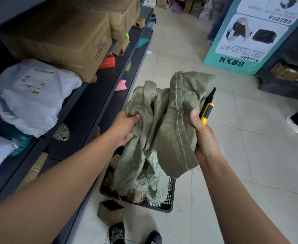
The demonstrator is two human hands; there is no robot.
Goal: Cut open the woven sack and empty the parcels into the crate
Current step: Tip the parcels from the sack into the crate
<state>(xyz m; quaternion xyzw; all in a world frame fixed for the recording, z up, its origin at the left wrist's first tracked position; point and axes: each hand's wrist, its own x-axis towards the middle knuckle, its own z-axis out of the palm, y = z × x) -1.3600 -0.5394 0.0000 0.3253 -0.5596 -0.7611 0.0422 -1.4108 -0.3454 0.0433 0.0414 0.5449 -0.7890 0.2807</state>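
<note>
A limp green woven sack [164, 131] hangs bunched between both hands above a black plastic crate [170, 199] on the floor. My left hand [122, 128] grips the sack's left fold. My right hand [204, 136] holds the right fold together with a yellow-and-black utility knife [206, 110], whose tip points up behind the cloth. The sack's frayed lower edge drapes into the crate, where brown parcels [137, 197] show beneath it. Most of the crate's inside is hidden by the sack.
Dark shelving [99, 95] runs along the left, holding cardboard boxes [65, 43] and white mailer bags [32, 97]. A small brown box [110, 211] lies on the tiled floor by my shoes. A teal sign board [246, 36] and another shelf stand right; someone's foot [295, 124] is nearby.
</note>
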